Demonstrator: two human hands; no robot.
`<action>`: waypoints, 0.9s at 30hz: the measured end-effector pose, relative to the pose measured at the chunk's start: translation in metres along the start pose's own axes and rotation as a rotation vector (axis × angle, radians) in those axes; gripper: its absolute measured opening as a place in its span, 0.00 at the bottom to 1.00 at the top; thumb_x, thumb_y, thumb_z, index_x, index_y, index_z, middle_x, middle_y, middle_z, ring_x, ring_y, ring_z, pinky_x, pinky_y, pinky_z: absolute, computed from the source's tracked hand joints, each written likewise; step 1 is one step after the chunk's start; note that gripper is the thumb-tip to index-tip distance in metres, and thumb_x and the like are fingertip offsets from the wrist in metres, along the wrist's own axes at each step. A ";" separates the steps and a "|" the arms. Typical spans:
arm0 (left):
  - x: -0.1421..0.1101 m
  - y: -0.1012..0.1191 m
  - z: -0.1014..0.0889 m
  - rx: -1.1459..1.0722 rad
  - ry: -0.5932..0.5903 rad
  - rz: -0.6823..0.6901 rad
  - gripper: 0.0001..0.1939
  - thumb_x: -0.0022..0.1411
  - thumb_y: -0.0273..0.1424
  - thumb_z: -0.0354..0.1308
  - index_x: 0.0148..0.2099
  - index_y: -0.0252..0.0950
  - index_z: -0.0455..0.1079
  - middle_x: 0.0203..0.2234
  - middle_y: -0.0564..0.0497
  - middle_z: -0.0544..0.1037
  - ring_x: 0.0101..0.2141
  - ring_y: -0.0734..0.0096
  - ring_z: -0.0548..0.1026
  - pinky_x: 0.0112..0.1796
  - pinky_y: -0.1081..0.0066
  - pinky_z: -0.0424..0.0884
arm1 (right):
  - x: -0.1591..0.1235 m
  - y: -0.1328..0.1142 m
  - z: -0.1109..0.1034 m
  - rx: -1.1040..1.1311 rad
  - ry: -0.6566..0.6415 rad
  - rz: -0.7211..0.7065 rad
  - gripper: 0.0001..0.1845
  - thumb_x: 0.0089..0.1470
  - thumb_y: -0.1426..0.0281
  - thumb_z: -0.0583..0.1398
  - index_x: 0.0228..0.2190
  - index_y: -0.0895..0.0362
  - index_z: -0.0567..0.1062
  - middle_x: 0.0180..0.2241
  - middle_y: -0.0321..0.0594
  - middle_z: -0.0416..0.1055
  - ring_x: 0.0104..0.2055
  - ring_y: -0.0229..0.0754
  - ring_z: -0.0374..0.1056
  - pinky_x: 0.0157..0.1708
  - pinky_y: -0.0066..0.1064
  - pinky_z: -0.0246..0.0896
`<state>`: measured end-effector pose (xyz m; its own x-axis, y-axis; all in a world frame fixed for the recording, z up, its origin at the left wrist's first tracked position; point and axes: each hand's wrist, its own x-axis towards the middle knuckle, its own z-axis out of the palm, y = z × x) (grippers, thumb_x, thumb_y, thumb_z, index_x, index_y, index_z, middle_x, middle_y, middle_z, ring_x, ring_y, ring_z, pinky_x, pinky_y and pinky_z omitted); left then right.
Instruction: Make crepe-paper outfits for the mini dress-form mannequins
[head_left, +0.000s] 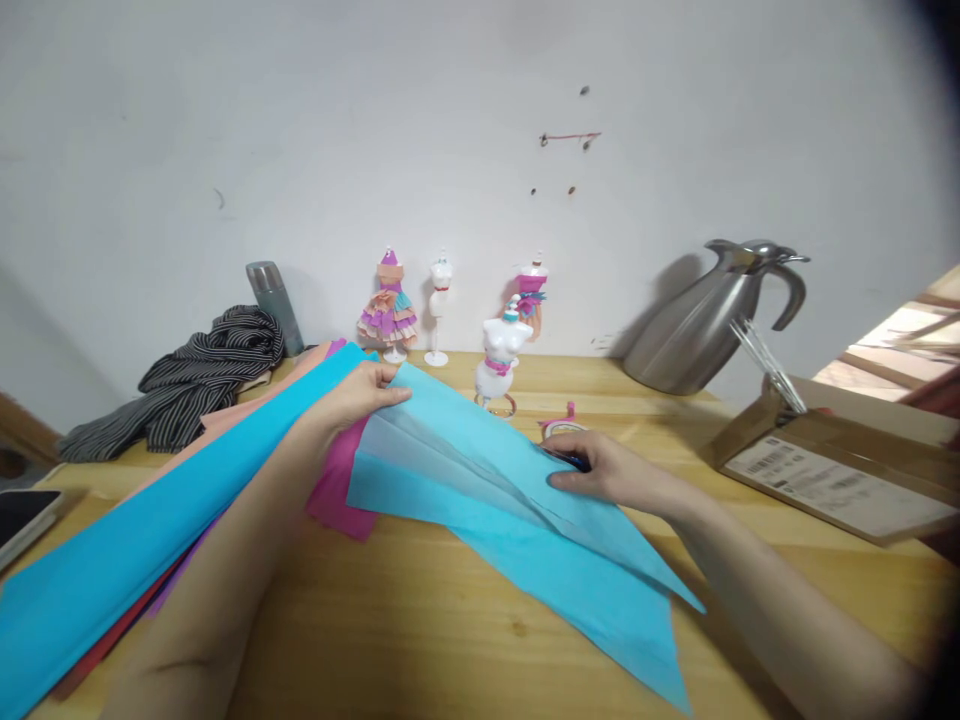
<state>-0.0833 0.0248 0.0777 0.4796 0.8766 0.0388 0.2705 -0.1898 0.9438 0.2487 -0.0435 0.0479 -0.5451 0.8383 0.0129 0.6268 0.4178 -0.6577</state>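
My left hand [360, 398] is closed on the upper left corner of a light blue sheet of crepe paper [480, 470], thumb and fingers pinching its edge. The sheet is folded over and spreads to the right above the table. My right hand [600, 470] lies at its upper right edge, fingers curled round a pair of scissors [568, 460] with dark blue handles; the paper and fingers hide most of them. Under my left forearm lies a long folded strip of brighter blue paper [187, 510], over pink, purple, peach and red sheets.
Small white dress forms [501, 350], two in paper dresses, stand near the wall. Tape [562, 428] lies behind my right hand. A steel jug [697, 320] and a cardboard box [832, 470] are at right; a striped cloth [202, 375], a flask [274, 305] and a phone [26, 520] at left.
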 end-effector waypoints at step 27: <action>-0.002 -0.016 0.045 0.955 -0.686 -0.034 0.40 0.40 0.36 0.69 0.58 0.36 0.66 0.55 0.42 0.71 0.52 0.53 0.69 0.48 0.67 0.64 | 0.002 -0.008 0.037 -0.125 -0.327 -0.024 0.06 0.45 0.79 0.54 0.24 0.57 0.69 0.23 0.33 0.65 0.27 0.36 0.59 0.26 0.26 0.49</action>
<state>-0.0505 0.0063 0.0477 0.7303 0.5210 -0.4418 0.6677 -0.6809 0.3010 0.2219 -0.0585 0.0255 -0.6972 0.6798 -0.2278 0.6641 0.4926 -0.5625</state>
